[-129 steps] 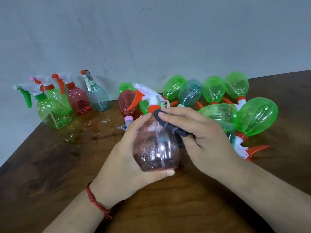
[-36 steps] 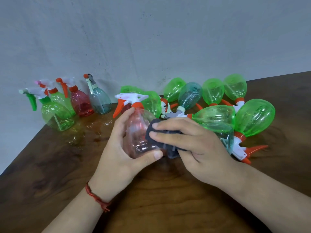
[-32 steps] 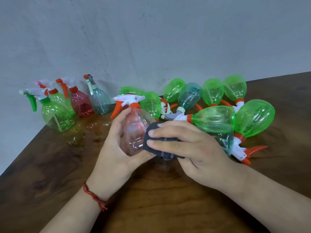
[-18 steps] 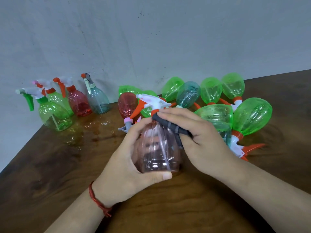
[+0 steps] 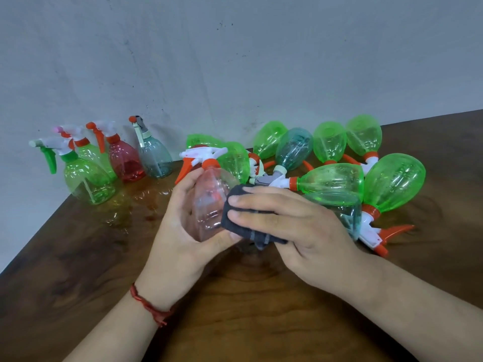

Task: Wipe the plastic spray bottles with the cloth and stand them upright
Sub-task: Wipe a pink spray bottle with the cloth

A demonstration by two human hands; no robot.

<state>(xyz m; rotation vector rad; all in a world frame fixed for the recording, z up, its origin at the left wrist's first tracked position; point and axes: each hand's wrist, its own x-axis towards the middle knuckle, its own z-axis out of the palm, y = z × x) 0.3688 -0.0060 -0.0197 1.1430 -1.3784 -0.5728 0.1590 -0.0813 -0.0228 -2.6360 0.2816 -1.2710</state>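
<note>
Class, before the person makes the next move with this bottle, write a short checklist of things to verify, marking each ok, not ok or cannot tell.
1. Left hand grips the pink bottle: ok.
2. Right hand holds the dark cloth against the bottle's side: ok.
3. Bottle wiped all round: cannot tell.
4. Bottle upright: not ok, it is tilted in the hand.
5. Bare table in front of the upright bottles for standing it: ok.
6. Lying green bottles dealt with: not ok, they lie on their sides.
</note>
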